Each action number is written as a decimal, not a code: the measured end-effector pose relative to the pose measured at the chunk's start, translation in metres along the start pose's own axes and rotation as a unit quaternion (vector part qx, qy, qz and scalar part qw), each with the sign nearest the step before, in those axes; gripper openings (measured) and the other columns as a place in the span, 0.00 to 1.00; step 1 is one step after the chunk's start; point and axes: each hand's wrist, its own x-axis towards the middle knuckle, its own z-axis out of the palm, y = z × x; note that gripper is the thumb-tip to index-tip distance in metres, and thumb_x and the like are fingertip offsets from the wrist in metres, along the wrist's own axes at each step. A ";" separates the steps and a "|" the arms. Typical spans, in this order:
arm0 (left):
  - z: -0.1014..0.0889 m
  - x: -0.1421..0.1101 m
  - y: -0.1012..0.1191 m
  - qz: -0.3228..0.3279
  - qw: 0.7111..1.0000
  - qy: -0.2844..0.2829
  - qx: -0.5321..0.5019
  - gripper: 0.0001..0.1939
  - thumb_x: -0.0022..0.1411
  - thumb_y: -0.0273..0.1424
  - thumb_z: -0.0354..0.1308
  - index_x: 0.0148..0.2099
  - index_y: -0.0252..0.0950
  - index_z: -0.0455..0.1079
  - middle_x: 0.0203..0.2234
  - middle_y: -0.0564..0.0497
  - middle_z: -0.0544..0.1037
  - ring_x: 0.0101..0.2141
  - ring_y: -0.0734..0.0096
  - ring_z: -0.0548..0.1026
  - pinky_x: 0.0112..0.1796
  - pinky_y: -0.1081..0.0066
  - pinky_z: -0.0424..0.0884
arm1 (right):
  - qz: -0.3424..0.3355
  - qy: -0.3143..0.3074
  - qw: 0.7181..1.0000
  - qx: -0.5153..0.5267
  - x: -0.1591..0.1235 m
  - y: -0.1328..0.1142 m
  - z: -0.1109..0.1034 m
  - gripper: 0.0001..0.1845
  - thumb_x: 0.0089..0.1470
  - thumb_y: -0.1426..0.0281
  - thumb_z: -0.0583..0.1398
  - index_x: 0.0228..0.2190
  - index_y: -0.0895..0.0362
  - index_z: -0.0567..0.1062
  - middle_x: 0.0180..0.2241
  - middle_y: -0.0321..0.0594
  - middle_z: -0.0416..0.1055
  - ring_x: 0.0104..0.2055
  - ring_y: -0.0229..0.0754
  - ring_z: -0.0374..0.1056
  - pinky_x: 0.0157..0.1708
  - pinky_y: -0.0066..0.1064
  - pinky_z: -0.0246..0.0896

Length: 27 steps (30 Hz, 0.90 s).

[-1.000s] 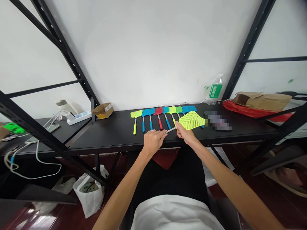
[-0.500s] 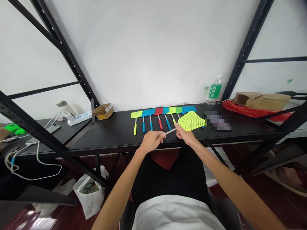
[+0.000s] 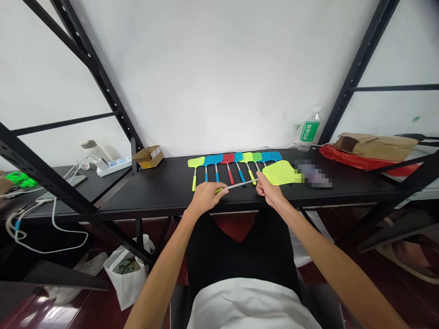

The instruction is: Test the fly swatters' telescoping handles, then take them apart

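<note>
Between my hands is a yellow-green fly swatter [image 3: 279, 173] with a perforated head and a thin metal shaft. My left hand [image 3: 207, 195] is closed around its handle, whose yellow-green end shows at the fingers. My right hand [image 3: 268, 188] grips the shaft close to the head. Behind them, a row of several fly swatters lies on the black shelf [image 3: 164, 187], heads toward the wall: a yellow-green swatter [image 3: 196, 162] at the left end, a red swatter [image 3: 228, 159] in the middle, a green swatter [image 3: 257, 157] and blue swatters [image 3: 275, 156] toward the right.
A small open cardboard box [image 3: 148, 157] stands left on the shelf. At the right are a plastic bottle [image 3: 309, 130], a blurred item [image 3: 313, 173], and a brown package [image 3: 375, 145] on a red bag [image 3: 338, 158]. Black metal posts [image 3: 99, 75] rise at both sides.
My hands have moved apart, the left one leftward and the right one slightly right. More of the swatter's metal shaft now shows between them, and its head has shifted right.
</note>
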 end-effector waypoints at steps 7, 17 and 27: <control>0.003 -0.003 -0.016 -0.010 0.998 0.023 0.051 0.18 0.71 0.44 0.52 0.48 0.44 0.80 0.38 0.50 0.85 0.39 0.60 0.81 0.33 0.71 0.62 | -0.003 0.034 0.999 0.011 0.010 -0.006 -0.012 0.33 0.48 0.50 0.69 0.19 0.53 0.54 0.16 0.27 0.47 0.16 0.29 0.47 0.12 0.25 0.39; 0.004 -0.004 -0.022 -0.022 0.997 0.042 0.058 0.16 0.70 0.41 0.53 0.48 0.43 0.80 0.40 0.51 0.85 0.39 0.60 0.81 0.33 0.69 0.64 | -0.007 0.052 0.998 0.047 0.020 -0.016 -0.033 0.35 0.43 0.52 0.72 0.18 0.53 0.52 0.15 0.26 0.46 0.16 0.29 0.45 0.13 0.27 0.38; 0.008 0.001 0.004 0.039 0.998 0.052 0.008 0.15 0.71 0.40 0.53 0.48 0.41 0.79 0.43 0.50 0.84 0.39 0.63 0.81 0.36 0.70 0.67 | -0.038 -0.143 0.985 -0.090 0.006 -0.016 -0.023 0.30 0.56 0.45 0.61 0.18 0.56 0.70 0.14 0.33 0.57 0.16 0.33 0.53 0.17 0.29 0.42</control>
